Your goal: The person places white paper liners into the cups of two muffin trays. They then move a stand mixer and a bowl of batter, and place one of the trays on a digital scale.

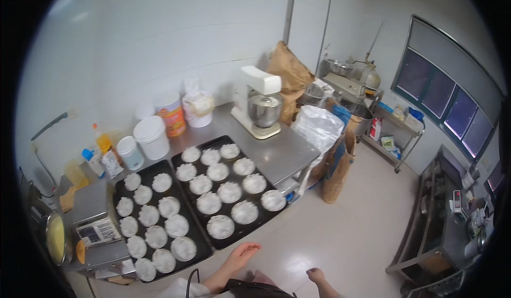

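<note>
Two black baking trays lie side by side on a steel table, the left tray (203, 254) and the right tray (187, 206). Both bear many round, white-coated pieces (220, 227) in rows. My left hand (242, 254) is just off the near edge of the right tray, over the floor, fingers extended and holding nothing. Lower right, my right hand (315, 275) hangs over the floor with its fingers curled; whether anything is in it cannot be told.
The steel table (275, 154) carries a stand mixer (259, 102), white tubs (151, 138), bottles and a scale (98, 232). A metal bowl (59, 238) is at far left. Paper sacks (339, 174) stand beyond the table's right end. A wheeled cart (389, 146) and a steel counter (459, 234) are at right.
</note>
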Tool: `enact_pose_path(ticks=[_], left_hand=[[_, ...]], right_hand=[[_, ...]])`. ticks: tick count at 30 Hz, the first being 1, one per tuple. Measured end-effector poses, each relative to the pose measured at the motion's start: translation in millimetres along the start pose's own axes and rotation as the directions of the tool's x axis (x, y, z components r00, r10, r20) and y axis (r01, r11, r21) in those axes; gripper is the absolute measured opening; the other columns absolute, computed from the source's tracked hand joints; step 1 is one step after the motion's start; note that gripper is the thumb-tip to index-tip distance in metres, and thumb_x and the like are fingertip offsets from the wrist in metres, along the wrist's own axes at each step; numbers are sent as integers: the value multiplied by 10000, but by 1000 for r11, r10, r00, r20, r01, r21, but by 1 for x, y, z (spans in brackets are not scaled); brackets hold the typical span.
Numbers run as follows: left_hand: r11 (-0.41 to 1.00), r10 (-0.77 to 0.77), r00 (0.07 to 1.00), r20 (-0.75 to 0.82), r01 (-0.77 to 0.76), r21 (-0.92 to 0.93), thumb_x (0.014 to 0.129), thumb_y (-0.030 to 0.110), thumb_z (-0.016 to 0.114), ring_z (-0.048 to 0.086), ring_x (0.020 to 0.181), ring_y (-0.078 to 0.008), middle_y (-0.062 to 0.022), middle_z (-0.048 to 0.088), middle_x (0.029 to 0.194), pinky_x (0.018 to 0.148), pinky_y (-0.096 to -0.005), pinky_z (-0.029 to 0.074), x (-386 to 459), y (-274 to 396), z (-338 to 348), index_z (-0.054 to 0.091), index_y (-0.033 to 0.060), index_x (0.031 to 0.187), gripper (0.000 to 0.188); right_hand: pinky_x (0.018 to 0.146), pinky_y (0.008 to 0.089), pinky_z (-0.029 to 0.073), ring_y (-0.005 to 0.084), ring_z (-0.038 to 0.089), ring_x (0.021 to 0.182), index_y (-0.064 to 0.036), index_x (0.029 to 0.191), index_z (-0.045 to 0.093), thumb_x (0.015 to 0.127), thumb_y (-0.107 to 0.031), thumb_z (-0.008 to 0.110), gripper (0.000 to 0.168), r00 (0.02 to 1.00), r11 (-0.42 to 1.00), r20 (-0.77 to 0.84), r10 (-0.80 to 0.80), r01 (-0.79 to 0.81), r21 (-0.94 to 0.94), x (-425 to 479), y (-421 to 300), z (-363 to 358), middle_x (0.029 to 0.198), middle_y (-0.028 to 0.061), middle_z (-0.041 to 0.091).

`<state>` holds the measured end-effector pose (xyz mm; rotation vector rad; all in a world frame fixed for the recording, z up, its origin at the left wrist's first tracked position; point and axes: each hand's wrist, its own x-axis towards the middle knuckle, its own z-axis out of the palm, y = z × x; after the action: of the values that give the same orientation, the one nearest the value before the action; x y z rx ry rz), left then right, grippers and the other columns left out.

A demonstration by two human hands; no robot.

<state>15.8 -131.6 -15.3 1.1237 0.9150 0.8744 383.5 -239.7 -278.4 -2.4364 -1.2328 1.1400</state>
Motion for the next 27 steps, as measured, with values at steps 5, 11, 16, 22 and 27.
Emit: enact_pose_path(ticks=[5, 11, 16, 22, 27], left_hand=[[999, 49, 986, 160, -51, 12, 950, 146, 513, 560, 1043, -140, -67, 613, 1095, 925, -268, 423, 117, 10, 62, 578, -1, 1117, 232], [969, -57, 998, 35, 64, -241, 975, 164, 451, 600, 1023, -207, -134, 613, 1083, 924, -313, 457, 232, 14, 134, 535, -38, 1132, 270], [930, -41, 989, -141, -14, -367, 983, 180, 435, 607, 999, -188, -123, 615, 1076, 885, -294, 469, 315, 6, 176, 525, 9, 1134, 246], [916, -53, 985, -162, -17, -402, 991, 205, 427, 603, 993, -167, -100, 616, 1045, 878, -289, 461, 380, 11, 208, 514, 30, 1147, 250], [900, -15, 926, -378, -153, -409, 994, 217, 427, 599, 1009, -182, -104, 617, 1057, 889, -281, 445, 437, 43, 193, 519, 37, 1156, 259]], right_hand=[[688, 302, 534, 181, 661, 790, 33, 990, 652, 860, -190, 622, 259, 980, 838, -164, -113, 183, 515, 44, -66, -88, 885, 123, 681], [726, 285, 517, 156, 646, 801, 26, 1016, 632, 900, -196, 596, 253, 883, 805, -47, -468, 448, 389, 114, -160, -198, 913, 94, 672], [715, 305, 512, 181, 656, 778, -36, 986, 668, 876, -234, 610, 234, 809, 772, -119, -576, 586, 247, 225, -187, -272, 843, 102, 683], [689, 280, 516, 167, 653, 767, 24, 993, 630, 892, -179, 599, 228, 856, 834, -12, -517, 507, 218, 292, -153, -327, 861, 93, 682], [688, 276, 528, 190, 660, 789, 26, 958, 625, 908, -185, 591, 219, 891, 821, 216, -399, 243, 516, 334, -148, -370, 882, 117, 677]])
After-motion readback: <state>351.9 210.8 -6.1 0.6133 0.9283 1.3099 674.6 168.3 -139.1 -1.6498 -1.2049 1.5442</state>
